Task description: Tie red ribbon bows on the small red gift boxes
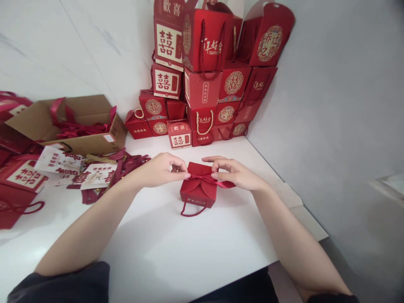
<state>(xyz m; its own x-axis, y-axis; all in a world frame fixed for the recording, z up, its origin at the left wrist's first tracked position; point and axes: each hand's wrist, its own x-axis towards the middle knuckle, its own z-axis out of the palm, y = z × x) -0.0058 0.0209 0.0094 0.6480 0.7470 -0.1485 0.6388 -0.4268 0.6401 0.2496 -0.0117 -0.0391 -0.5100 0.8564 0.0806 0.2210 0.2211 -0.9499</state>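
Note:
A small red gift box (198, 187) stands on the white table (176, 244), with a dark red rope handle (193, 211) lying in front of it. A red satin ribbon (210, 179) crosses the box's petal-shaped lid. My left hand (160, 170) pinches the ribbon at the lid's left side between thumb and forefinger. My right hand (233, 172) pinches the ribbon's other side, just right of the box. Both hands hold it above the lid, and the fingers hide part of the ribbon.
Stacked red double-happiness gift boxes and bags (202, 80) fill the far corner against the white walls. At the left, a cardboard carton (75, 124) holds red ribbons. Printed cards (58, 164), loose ribbons and more red boxes lie beside it.

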